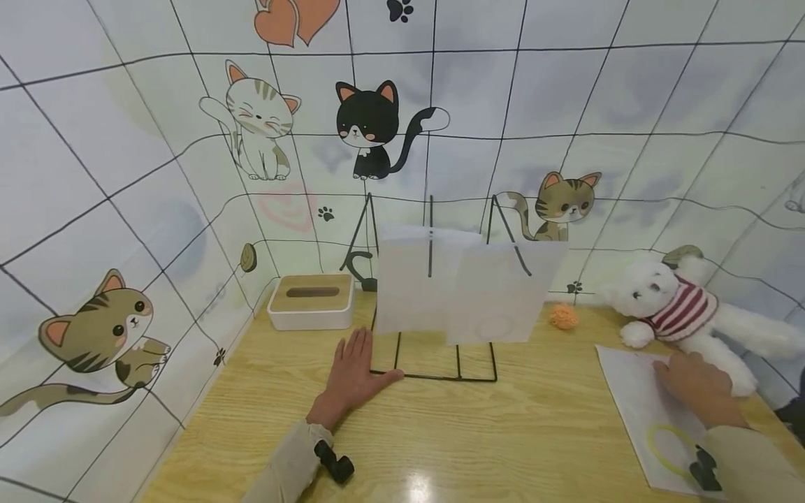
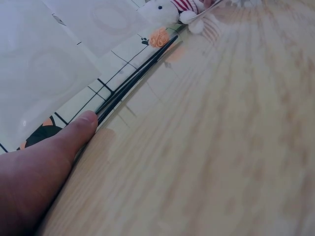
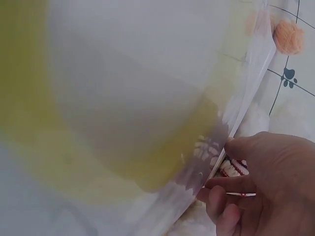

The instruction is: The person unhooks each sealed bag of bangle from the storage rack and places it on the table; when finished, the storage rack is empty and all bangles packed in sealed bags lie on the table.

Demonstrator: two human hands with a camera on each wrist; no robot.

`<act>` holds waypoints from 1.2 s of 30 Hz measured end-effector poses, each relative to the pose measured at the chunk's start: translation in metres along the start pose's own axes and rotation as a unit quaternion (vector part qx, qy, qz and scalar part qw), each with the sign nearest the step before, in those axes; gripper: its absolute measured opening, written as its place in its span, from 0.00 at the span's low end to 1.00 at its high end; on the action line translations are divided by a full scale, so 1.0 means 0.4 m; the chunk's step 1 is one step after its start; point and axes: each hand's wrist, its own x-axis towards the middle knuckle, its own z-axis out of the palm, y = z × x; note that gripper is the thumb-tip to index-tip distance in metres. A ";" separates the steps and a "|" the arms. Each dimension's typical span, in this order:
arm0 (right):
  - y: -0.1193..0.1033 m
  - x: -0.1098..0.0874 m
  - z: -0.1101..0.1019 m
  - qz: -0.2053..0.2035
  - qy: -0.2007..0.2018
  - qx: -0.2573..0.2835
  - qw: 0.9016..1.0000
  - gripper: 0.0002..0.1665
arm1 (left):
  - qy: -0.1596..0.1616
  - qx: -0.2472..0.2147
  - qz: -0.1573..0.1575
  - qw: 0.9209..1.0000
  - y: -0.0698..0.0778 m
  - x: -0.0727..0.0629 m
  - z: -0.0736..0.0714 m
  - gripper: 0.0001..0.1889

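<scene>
My left hand (image 1: 355,370) lies on the table with straight fingers at the left front corner of a black wire rack (image 1: 446,378). Its thumb (image 2: 81,129) reaches along the rack's front rail. Two whitish translucent bags (image 1: 409,286), the right one (image 1: 503,293) overlapping the other, stand upright in the rack. At the far right, my right hand (image 1: 698,388) pinches the edge of a plastic bag (image 1: 629,398) between thumb and fingers. This bag is shiny and see-through, and a large yellow ring (image 3: 172,167) shows on it in the right wrist view.
A white tissue box (image 1: 311,318) with a wooden lid stands behind my left hand. An orange yarn ball (image 1: 564,316) sits right of the rack. A white plush bear (image 1: 682,307) in a striped sweater lies just behind my right hand. Cat-print cloth walls surround the wooden table.
</scene>
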 end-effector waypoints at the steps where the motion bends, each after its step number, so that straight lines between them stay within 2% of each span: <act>1: 0.004 0.004 -0.002 -0.001 -0.001 0.002 1.000 0.25 | 0.003 -0.003 0.001 1.000 0.000 0.000 -0.001 0.61; 3: 0.012 0.008 -0.007 -0.006 -0.004 0.008 1.000 0.26 | 0.008 -0.003 0.003 1.000 0.000 0.001 -0.002 0.61; 6: 0.017 0.008 -0.014 -0.004 0.008 0.014 1.000 0.27 | -0.003 0.005 0.000 1.000 0.000 0.002 -0.003 0.61; 9: 0.010 0.000 -0.023 -0.023 0.062 0.031 0.997 0.28 | -0.008 0.009 0.002 1.000 -0.002 0.003 0.000 0.61; 12: -0.015 -0.007 -0.036 -0.056 0.122 0.056 0.989 0.28 | 0.002 0.007 0.003 1.000 -0.004 0.006 0.000 0.61; 19: -0.085 -0.011 -0.045 -0.086 0.173 0.095 0.977 0.24 | 0.004 0.012 0.002 1.000 -0.007 0.009 0.004 0.62; 24: -0.146 -0.001 -0.032 -0.110 0.239 0.121 0.957 0.22 | 0.002 0.006 0.000 1.000 -0.008 0.004 0.005 0.62; 28: -0.202 0.011 -0.021 -0.133 0.271 0.135 0.944 0.22 | 0.004 0.003 -0.003 1.000 -0.009 0.000 0.003 0.62; 32: -0.256 0.015 -0.012 -0.117 0.276 0.181 0.937 0.23 | 0.002 0.003 -0.004 1.000 -0.009 0.000 0.004 0.62; 34: -0.284 0.013 -0.013 -0.098 0.276 0.223 0.930 0.25 | 0.002 0.004 -0.003 1.000 -0.008 0.003 0.005 0.62; 36: -0.316 0.011 -0.018 -0.070 0.281 0.270 0.918 0.28 | 0.002 0.002 -0.003 1.000 -0.008 0.004 0.005 0.62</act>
